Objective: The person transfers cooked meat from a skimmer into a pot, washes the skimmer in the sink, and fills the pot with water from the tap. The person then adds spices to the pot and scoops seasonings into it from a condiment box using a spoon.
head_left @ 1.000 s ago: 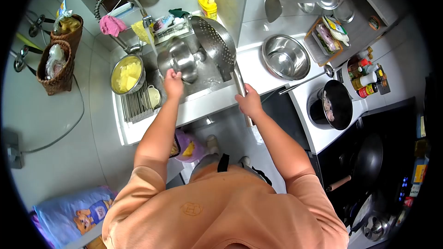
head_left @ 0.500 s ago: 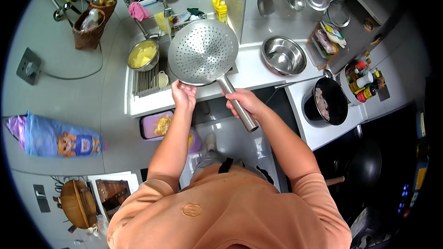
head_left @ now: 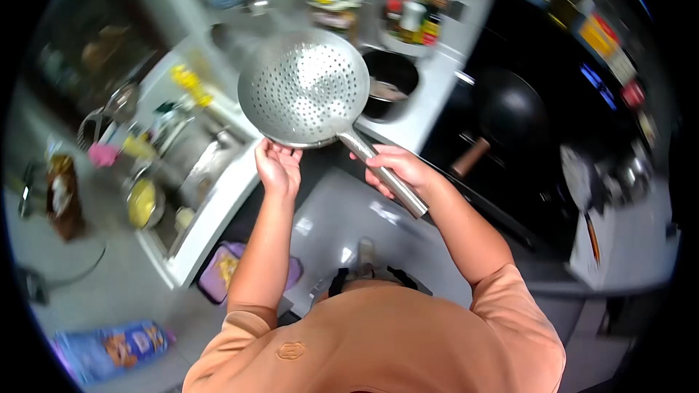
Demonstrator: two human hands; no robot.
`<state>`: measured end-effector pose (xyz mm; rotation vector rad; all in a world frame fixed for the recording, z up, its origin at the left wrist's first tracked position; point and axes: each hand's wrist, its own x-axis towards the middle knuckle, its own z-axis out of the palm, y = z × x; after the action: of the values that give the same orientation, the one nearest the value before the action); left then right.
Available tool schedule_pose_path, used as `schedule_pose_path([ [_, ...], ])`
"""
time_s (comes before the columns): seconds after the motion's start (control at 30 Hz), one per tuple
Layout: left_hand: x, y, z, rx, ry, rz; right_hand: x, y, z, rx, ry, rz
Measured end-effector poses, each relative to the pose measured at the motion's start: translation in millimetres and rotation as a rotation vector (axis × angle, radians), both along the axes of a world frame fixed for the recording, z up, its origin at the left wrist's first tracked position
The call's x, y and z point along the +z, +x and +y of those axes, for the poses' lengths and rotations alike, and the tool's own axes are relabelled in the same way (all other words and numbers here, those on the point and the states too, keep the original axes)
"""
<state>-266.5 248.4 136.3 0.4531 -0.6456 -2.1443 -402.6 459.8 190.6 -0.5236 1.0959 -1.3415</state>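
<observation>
In front of me I hold a large round metal strainer (head_left: pixel 302 87) full of small holes, with a thick tubular handle. My right hand (head_left: pixel 399 169) is wrapped round the handle. My left hand (head_left: pixel 279 167) supports the bowl at its near rim, fingers partly hidden under it. Just beyond the strainer's right side is a black pot (head_left: pixel 403 64) with pale pieces of what looks like meat in it; the strainer hides part of the pot.
To the right, a dark wok (head_left: pixel 513 109) with a wooden handle sits on the black stove. A sink (head_left: pixel 211 164) is at the left, beside a metal bowl (head_left: pixel 157 212) with yellow pieces. Bottles (head_left: pixel 413 20) stand behind the pot. A purple bin (head_left: pixel 212 280) is below the counter.
My body and view have turned right, from the sink toward the stove. The strainer has come along in both hands and is now beside the black pot. The surroundings are blurred.
</observation>
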Motion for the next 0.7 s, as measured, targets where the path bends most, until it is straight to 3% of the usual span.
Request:
schedule_pose_path([
  [0.03, 17.3, -19.9, 27.2, -0.046, -0.008, -0.038, 5.7, -0.5, 27.4, -0.113, 0.021, -0.008],
  [0.43, 17.6, -183.2, 331.3, -0.884, -0.036, 0.105, 29.5, 35.1, 351.6, -0.941, 0.068, 0.167],
  [0.6, -13.0, -234.4, 425.4, -1.003, -0.024, 0.02, 13.8, 8.3, 474.2, -1.142, 0.121, 0.218],
  [0.7, -38.5, -268.1, 460.1, -0.986, -0.005, -0.012, -0.7, -48.5, 563.7, -1.262, 0.313, 0.371],
])
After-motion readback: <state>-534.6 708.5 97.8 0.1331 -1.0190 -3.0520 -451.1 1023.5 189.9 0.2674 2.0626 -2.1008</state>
